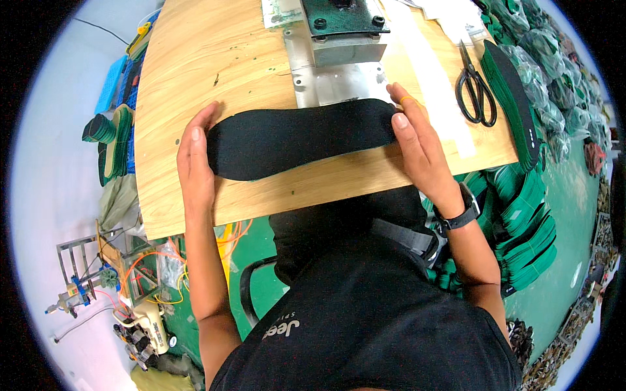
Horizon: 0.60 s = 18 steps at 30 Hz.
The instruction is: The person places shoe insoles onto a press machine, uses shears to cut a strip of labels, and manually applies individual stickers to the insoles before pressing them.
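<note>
From here I can't see the top of the metal press [344, 29]; the frame edge cuts it off, and its plate runs under the black insole [300, 138]. The insole lies flat on the worktop [195, 58] just below that press, long axis left to right, slightly bowed, the broader end toward my left hand [194, 156]. Both hands are open, flat-fingered, 1 at each tip: left against the broad end, right hand [417, 146] pressing the narrow end. Scissors [475, 88] lie right of the press.
</note>
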Each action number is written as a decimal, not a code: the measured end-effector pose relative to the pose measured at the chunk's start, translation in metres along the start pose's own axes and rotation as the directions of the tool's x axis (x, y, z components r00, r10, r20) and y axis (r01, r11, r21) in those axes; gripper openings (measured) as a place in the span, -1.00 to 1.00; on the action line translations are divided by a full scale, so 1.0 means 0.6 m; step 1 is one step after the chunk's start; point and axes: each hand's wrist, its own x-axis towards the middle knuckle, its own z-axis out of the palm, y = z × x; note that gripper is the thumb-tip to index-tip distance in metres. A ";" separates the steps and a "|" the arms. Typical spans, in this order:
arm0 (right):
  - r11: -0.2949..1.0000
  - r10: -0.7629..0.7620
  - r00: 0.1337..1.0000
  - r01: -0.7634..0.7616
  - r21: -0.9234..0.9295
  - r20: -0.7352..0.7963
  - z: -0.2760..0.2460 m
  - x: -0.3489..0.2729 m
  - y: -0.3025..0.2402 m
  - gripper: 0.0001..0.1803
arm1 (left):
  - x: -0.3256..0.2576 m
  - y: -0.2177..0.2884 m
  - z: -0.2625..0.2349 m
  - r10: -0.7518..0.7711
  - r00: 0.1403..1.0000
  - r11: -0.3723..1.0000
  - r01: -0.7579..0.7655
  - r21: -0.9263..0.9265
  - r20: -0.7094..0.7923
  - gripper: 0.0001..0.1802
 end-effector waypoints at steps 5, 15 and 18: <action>0.999 -0.047 0.992 0.048 -0.007 0.113 0.001 -0.005 -0.003 -0.34 | 0.003 -0.016 -0.003 -0.009 0.996 0.991 0.021 -0.133 0.093 -0.35; 0.948 -0.062 0.989 0.101 -0.302 0.138 -0.020 -0.008 -0.006 -0.20 | -0.031 -0.001 -0.048 0.035 0.969 0.996 -0.054 0.070 0.245 0.34; 0.951 -0.034 0.988 0.078 -0.301 0.147 -0.014 0.000 -0.009 -0.29 | -0.020 -0.004 -0.052 -0.020 0.967 0.968 -0.044 0.247 0.254 0.37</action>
